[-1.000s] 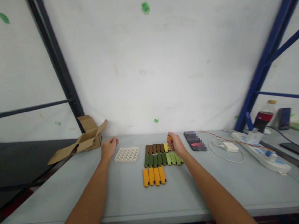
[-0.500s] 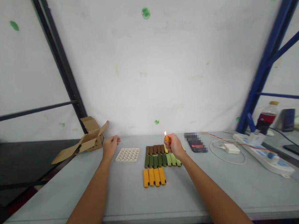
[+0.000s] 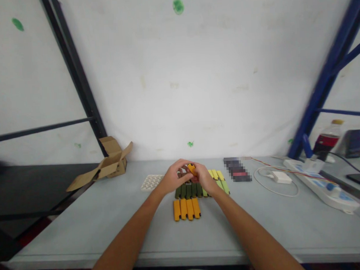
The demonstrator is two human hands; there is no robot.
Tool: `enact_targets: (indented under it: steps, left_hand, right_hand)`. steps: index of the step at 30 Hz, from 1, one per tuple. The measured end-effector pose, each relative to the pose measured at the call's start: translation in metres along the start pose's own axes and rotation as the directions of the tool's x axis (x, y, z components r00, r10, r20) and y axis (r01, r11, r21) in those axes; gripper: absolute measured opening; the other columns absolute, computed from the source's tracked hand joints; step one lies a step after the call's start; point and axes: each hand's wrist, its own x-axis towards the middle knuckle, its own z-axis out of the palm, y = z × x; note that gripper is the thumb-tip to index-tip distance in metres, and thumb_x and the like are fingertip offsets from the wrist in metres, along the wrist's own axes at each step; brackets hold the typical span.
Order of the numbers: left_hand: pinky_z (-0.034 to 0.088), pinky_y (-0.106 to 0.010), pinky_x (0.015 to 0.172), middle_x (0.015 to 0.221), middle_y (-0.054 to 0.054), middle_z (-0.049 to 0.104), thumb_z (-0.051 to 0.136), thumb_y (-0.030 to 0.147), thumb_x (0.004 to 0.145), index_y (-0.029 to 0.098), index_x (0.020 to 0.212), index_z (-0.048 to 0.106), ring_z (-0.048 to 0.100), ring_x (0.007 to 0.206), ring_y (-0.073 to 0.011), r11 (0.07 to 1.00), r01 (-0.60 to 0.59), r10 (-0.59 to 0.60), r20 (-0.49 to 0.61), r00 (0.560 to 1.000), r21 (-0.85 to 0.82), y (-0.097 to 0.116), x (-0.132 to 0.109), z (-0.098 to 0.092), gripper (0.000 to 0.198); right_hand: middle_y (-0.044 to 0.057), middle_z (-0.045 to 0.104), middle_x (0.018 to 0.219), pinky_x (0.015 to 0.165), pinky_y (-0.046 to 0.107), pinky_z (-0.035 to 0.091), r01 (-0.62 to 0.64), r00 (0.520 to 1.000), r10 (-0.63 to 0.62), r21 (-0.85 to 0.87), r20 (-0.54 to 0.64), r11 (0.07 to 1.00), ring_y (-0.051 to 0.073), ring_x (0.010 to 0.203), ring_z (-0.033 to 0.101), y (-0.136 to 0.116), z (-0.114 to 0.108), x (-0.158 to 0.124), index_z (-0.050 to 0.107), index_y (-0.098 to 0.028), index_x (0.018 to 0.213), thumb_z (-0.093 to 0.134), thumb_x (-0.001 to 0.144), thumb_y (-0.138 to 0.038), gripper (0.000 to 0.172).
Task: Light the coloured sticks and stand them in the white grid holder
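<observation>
An orange lighter is held up between my two hands above the rows, with no flame showing. My right hand is closed around its right side. From the left, the curled fingers and thumb of my left hand meet it, partly hiding the lighter. Beneath lie dark green lighters, light green ones and yellow ones. My hands mostly cover the brown ones behind. Nearer the front edge, several orange lighters lie side by side. A white tray with a grid of holes is left of my hands.
An opened cardboard box stands at the table's back left. To the right are a blurred-out phone, a white charger with cable and a power strip. A dark drink bottle stands behind the strip.
The flame on the lighter has gone out. My left hand has moved right from beside the tray to the lighter, and my right hand has shifted slightly left and turned.
</observation>
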Motion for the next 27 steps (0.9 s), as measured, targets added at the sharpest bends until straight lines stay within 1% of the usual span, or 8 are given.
enact_targets:
  steps: [4, 7, 10, 12, 15, 18, 23, 27]
  left_hand:
    - [0.049, -0.027, 0.072, 0.109, -0.010, 0.065, 0.065, 0.036, 0.086, 0.019, 0.105, 0.073, 0.061, 0.097, -0.0185, 0.999, -0.039, 0.039, -0.090, 0.995, 0.004, 0.001, 0.000, 0.005, 0.027]
    - [0.049, -0.028, 0.074, 0.107, -0.010, 0.068, 0.066, 0.036, 0.084, 0.018, 0.097, 0.075, 0.063, 0.096, -0.0190, 0.999, -0.015, 0.017, -0.091, 0.996, 0.031, -0.004, 0.002, -0.008, 0.024]
    - [0.050, -0.029, 0.074, 0.096, -0.010, 0.073, 0.065, 0.037, 0.082, 0.016, 0.095, 0.074, 0.065, 0.086, -0.0190, 0.989, 0.119, -0.097, -0.228, 0.969, 0.084, -0.019, 0.002, -0.032, 0.027]
    - [0.051, -0.029, 0.072, 0.085, -0.009, 0.074, 0.065, 0.039, 0.079, 0.014, 0.091, 0.074, 0.065, 0.075, -0.0190, 0.960, 0.241, -0.188, -0.308, 0.933, 0.142, -0.033, -0.002, -0.050, 0.030]
    - [0.050, -0.028, 0.064, 0.070, -0.005, 0.072, 0.066, 0.042, 0.074, 0.014, 0.081, 0.074, 0.064, 0.066, -0.0197, 0.903, 0.360, -0.307, -0.234, 0.922, 0.234, -0.055, -0.011, -0.072, 0.030]
    - [0.049, -0.027, 0.061, 0.066, -0.003, 0.071, 0.068, 0.043, 0.070, 0.015, 0.076, 0.073, 0.065, 0.065, -0.0201, 0.890, 0.388, -0.372, -0.112, 0.922, 0.238, -0.067, -0.019, -0.081, 0.029]
    - [0.051, -0.027, 0.065, 0.072, -0.005, 0.073, 0.066, 0.044, 0.075, 0.014, 0.081, 0.073, 0.067, 0.070, -0.0207, 0.904, 0.366, -0.373, -0.007, 0.928, 0.221, -0.070, -0.021, -0.079, 0.031]
    - [0.051, -0.028, 0.066, 0.076, -0.007, 0.074, 0.065, 0.045, 0.076, 0.013, 0.085, 0.073, 0.067, 0.072, -0.0206, 0.904, 0.369, -0.386, 0.037, 0.922, 0.215, -0.065, -0.020, -0.079, 0.034]
  right_hand:
    - [-0.004, 0.047, 0.070, 0.056, 0.024, 0.038, 0.060, 0.998, -0.059, -0.051, 0.029, 0.997, 0.013, 0.061, 0.043, 0.001, 0.008, -0.004, 0.052, -0.020, 0.091, 0.045, 0.073, -0.020, 0.019]
    - [0.000, 0.056, 0.089, 0.073, 0.029, 0.046, 0.147, 0.988, -0.132, -0.249, 0.076, 0.957, 0.016, 0.078, 0.052, 0.001, 0.011, -0.007, 0.051, -0.020, 0.106, 0.047, 0.075, -0.016, 0.031]
    - [0.011, 0.055, 0.121, 0.093, 0.038, 0.045, 0.272, 0.960, -0.266, -0.522, 0.087, 0.808, 0.021, 0.102, 0.053, -0.004, 0.004, -0.010, 0.046, -0.018, 0.128, 0.052, 0.075, -0.011, 0.053]
    - [0.014, 0.054, 0.126, 0.096, 0.039, 0.044, 0.314, 0.943, -0.310, -0.624, 0.119, 0.716, 0.021, 0.103, 0.054, -0.010, -0.004, -0.012, 0.048, -0.017, 0.129, 0.052, 0.074, -0.008, 0.056]
    - [0.005, 0.067, 0.095, 0.077, 0.030, 0.049, 0.321, 0.939, -0.155, -0.622, 0.306, 0.714, 0.015, 0.078, 0.059, -0.018, -0.018, -0.014, 0.061, -0.018, 0.113, 0.051, 0.077, -0.005, 0.039]
    - [0.000, 0.067, 0.073, 0.061, 0.022, 0.045, 0.305, 0.888, 0.016, -0.613, 0.460, 0.729, 0.012, 0.063, 0.058, -0.025, -0.027, -0.017, 0.069, -0.017, 0.097, 0.053, 0.076, -0.006, 0.028]
    - [0.001, 0.072, 0.078, 0.063, 0.020, 0.045, 0.347, 0.789, 0.139, -0.620, 0.599, 0.704, 0.012, 0.069, 0.062, -0.034, -0.033, -0.020, 0.077, -0.016, 0.088, 0.059, 0.067, -0.003, 0.031]
    - [0.001, 0.073, 0.078, 0.061, 0.018, 0.045, 0.358, 0.718, 0.226, -0.627, 0.659, 0.692, 0.011, 0.066, 0.062, -0.037, -0.030, -0.023, 0.080, -0.016, 0.094, 0.063, 0.067, -0.005, 0.034]
